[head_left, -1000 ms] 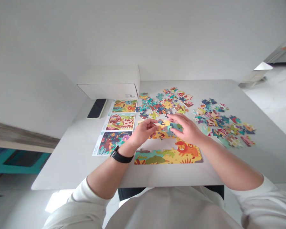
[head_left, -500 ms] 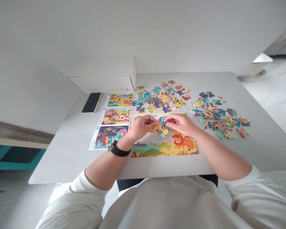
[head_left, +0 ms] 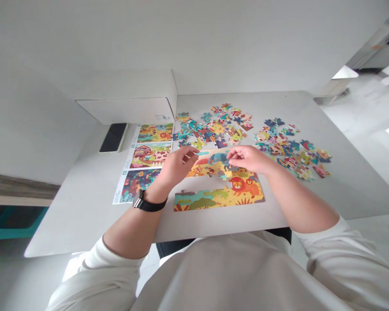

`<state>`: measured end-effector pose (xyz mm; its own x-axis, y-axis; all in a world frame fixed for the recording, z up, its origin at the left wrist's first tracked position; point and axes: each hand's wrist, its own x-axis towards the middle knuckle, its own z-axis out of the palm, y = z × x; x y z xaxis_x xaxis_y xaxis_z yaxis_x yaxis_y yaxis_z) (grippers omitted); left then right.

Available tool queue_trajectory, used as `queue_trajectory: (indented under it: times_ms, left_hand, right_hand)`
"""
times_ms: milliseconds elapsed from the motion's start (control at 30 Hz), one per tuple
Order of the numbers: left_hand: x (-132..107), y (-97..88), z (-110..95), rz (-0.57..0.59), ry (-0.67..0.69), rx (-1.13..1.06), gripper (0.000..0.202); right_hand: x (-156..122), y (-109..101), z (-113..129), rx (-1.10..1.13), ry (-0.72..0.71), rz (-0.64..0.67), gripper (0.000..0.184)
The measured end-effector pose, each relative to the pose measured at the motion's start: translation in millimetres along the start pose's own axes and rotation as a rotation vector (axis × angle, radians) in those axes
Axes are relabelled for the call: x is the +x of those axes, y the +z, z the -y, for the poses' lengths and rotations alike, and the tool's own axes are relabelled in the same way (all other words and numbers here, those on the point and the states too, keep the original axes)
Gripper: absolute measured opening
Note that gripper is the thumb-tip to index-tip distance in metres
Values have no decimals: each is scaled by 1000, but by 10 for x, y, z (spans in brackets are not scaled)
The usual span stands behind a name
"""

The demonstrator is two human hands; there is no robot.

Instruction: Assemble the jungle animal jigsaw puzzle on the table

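A jigsaw puzzle (head_left: 201, 206) of animals lies partly joined near the table's front edge. Its lower strip carries crocodiles and lions. The upper part, with a blue elephant (head_left: 218, 158) and a leopard, joins this strip at the right; bare table shows between them at the left. My left hand (head_left: 178, 166) hovers over the puzzle's upper left, thumb and fingers apart, holding nothing. At the upper right, beside the elephant, is my right hand (head_left: 251, 159), its fingertips slightly apart with no piece visible between them.
Loose puzzle pieces (head_left: 217, 128) lie heaped behind the puzzle, with another heap (head_left: 291, 149) at the right. A sheet of three pictures (head_left: 151, 154) lies at the left, near a phone (head_left: 114, 137). Behind stands a white box (head_left: 126, 110) against the wall.
My hands have moved apart, uncovering the elephant and leopard section between them. That upper section now appears joined to the lion part at the right. The view has shifted slightly.
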<state>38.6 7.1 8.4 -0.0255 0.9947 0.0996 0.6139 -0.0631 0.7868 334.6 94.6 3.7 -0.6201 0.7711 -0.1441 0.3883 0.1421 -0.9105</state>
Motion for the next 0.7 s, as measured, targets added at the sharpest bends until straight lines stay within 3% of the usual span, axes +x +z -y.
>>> queue_trajectory:
  times_ms: [100,300,500,700]
  left_hand:
    - [-10,-48,-20,22,45,106,26]
    - [-66,42,-22,262,135,129,24]
    - [-83,117,-33,288,183,122,25]
    - [-74,168,-77,317,57,-91,32]
  right_hand:
    - [-7,41,23,50,90,65,23]
    - [5,240,72,92,116,137,25]
    - [1,215,79,96,94,130,24]
    - [-19,270,94,134,-11,75,25]
